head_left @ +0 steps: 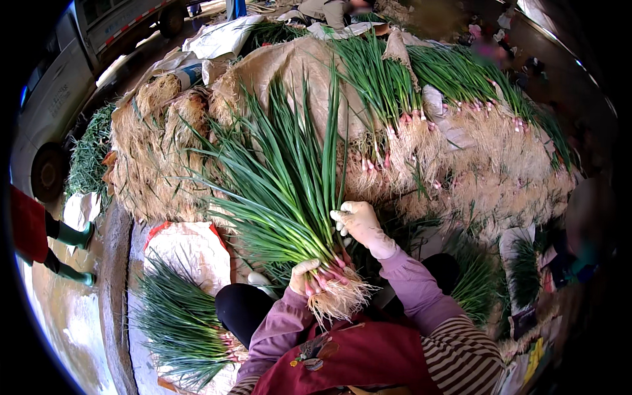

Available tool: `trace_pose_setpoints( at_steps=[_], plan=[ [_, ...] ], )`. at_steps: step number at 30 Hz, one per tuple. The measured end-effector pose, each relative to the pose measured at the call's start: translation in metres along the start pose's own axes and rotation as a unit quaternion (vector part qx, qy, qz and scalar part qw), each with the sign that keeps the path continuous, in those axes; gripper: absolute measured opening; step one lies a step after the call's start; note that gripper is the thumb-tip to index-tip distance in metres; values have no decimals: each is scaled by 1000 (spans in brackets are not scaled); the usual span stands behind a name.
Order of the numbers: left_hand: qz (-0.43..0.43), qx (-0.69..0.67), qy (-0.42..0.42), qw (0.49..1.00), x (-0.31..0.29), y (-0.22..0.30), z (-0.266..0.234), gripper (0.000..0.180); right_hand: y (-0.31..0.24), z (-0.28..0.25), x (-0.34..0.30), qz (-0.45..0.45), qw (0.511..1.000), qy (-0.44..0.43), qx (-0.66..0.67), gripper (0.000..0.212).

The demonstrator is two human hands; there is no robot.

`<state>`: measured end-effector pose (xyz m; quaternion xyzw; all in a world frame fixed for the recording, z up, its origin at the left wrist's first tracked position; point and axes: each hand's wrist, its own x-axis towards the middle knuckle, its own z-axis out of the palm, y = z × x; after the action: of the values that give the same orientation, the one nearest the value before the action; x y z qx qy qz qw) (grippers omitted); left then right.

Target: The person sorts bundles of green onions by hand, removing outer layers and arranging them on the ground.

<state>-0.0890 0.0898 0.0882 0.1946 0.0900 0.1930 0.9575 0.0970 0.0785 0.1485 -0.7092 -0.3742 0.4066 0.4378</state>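
A large bunch of spring onions (283,178) stands in front of me, its long green leaves fanning up and to the left. Pink bulbs and pale stringy roots (341,296) hang at its lower end. My left hand (303,276), in a pale glove, is closed round the stems just above the bulbs, on the bunch's left side. My right hand (359,222), gloved too, has curled fingers at the right edge of the bunch, higher up, and seems to pinch some of its stems.
Another pile of spring onions (178,316) lies at lower left near a white sack (191,253). Ahead is a heap covered with roots (171,158) and brown sacking (283,66); more bunches (454,72) line its right side. A vehicle (59,99) and a person's green boots (76,237) are at left.
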Motion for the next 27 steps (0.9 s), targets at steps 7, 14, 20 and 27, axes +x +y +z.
trace_pose_setpoints(
  at_steps=[7,14,20,27],
  plan=[
    [-9,-19,-30,999,1,-10,-27,61,38,-1,-15,41,985,-29,165,17],
    [45,-64,-25,997,0,-15,-29,67,64,2,-49,153,948,-168,223,36],
    [9,-6,-113,994,3,-18,-67,66,31,30,-26,107,861,-84,491,19],
    [-32,-22,-144,989,-3,-10,-45,65,27,32,-24,194,818,-7,542,18]
  ],
)
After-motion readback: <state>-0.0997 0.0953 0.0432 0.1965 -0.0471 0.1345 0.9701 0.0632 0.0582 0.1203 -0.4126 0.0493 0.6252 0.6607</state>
